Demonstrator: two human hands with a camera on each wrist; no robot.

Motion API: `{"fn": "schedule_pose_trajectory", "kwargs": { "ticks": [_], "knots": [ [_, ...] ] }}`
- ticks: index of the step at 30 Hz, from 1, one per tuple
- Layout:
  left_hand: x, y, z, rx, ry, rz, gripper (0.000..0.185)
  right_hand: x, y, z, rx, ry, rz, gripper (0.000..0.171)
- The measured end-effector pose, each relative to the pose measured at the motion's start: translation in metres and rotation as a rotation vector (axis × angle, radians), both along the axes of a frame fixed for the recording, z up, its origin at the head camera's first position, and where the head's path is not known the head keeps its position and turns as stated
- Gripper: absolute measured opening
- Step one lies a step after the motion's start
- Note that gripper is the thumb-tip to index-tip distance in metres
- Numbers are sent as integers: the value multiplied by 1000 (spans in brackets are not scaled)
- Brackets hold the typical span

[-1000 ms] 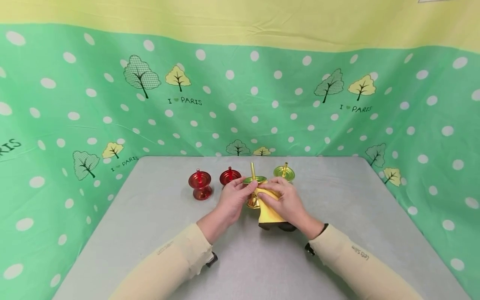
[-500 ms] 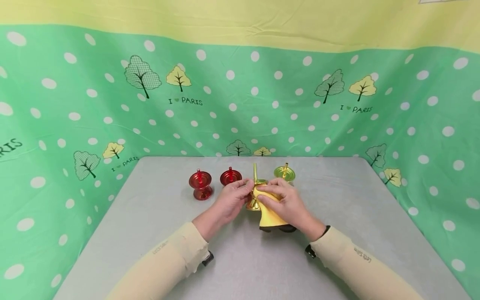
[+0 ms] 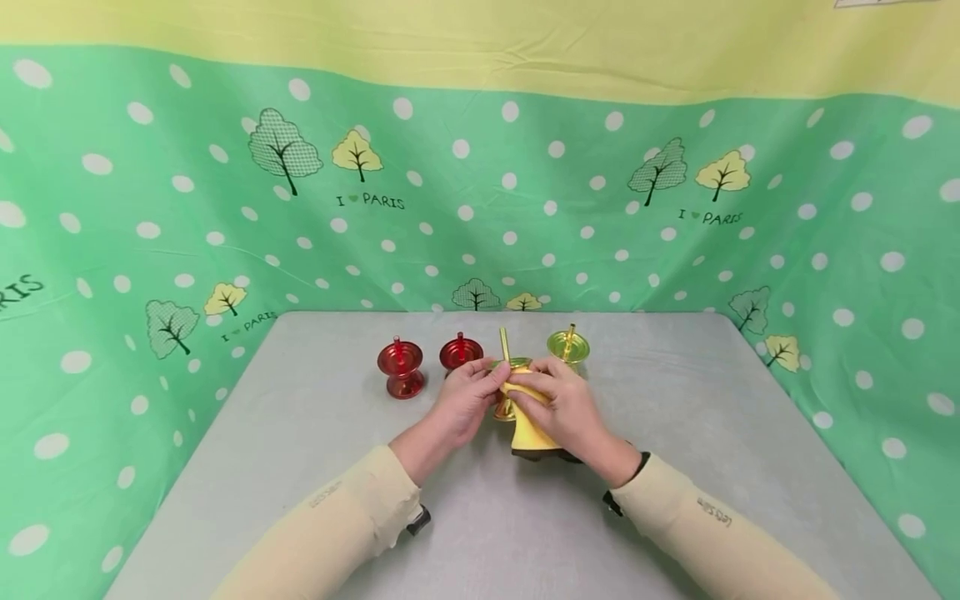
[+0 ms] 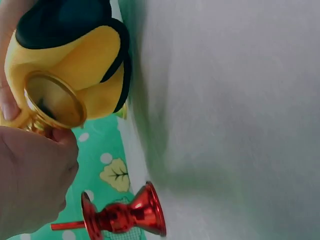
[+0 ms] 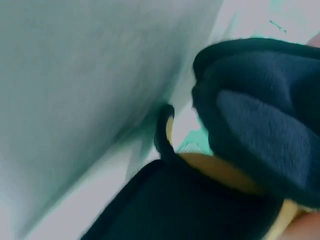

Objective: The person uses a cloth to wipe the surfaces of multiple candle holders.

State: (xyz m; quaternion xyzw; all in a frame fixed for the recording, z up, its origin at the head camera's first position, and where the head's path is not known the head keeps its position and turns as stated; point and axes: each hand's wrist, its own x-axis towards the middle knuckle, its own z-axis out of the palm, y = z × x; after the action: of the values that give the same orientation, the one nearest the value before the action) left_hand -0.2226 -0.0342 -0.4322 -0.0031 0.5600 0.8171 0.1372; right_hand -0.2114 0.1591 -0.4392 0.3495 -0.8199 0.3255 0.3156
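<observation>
Your left hand (image 3: 467, 398) grips the gold candle holder (image 3: 507, 385) while your right hand (image 3: 564, 407) presses a yellow cloth (image 3: 528, 429) against it; two red holders (image 3: 401, 371) stand left, a green one (image 3: 567, 346) behind.

Head view: set above the near edge of the tabletop (image 3: 675, 392), facing forward and down, far enough back to take in both far corners and the curtain (image 3: 525, 192) behind.

Left wrist view: very close, low over the tabletop (image 4: 240, 100), image rolled sideways; it shares with the head view the gold candle holder (image 4: 47, 102) (image 3: 510, 375), the yellow cloth (image 4: 95, 65) (image 3: 528, 425) and one red holder (image 4: 125, 215) (image 3: 459, 352).

Right wrist view: closest of all, blurred, filled by the cloth's dark side (image 5: 250, 130) with tabletop (image 5: 75, 90) alongside.
</observation>
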Motion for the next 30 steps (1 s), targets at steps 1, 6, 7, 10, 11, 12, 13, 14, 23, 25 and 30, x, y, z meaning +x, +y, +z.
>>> {"fn": "schedule_pose_trajectory", "kwargs": {
  "ticks": [1, 6, 7, 10, 11, 12, 13, 14, 23, 25, 30],
  "knots": [
    [0, 0, 0, 8, 5, 7, 55, -1, 1, 1, -3, 8, -18, 28],
    [2, -2, 3, 17, 28, 13, 48, -2, 8, 2, -46, 1, -76, 31],
    [2, -2, 3, 18, 29, 9, 48, -2, 8, 3, -40, 18, -50, 32],
    [3, -2, 4, 14, 12, -5, 48, -1, 7, 3, 9, 72, 50, 35],
    [3, -2, 3, 14, 9, -5, 48, -1, 6, 3, 18, 84, 67, 36],
    [3, -1, 2, 16, 5, -2, 47, -1, 6, 3, 22, 88, 68, 36],
    [3, -1, 2, 23, -2, 5, 47, 0, 6, 3, 20, 87, 52, 35],
    [3, -1, 1, 24, -3, 8, 47, 0, 6, 3, 10, 77, 25, 35],
    [3, -2, 4, 8, 38, -92, 44, 4, 6, 7, 51, 117, 50, 34],
    [1, -4, 3, 24, 42, -116, 37, 4, 7, 8, 28, 105, 35, 33],
    [-4, -9, 3, 66, 47, -130, 24, 1, 13, 8, -45, 21, 6, 32]
  ]
}}
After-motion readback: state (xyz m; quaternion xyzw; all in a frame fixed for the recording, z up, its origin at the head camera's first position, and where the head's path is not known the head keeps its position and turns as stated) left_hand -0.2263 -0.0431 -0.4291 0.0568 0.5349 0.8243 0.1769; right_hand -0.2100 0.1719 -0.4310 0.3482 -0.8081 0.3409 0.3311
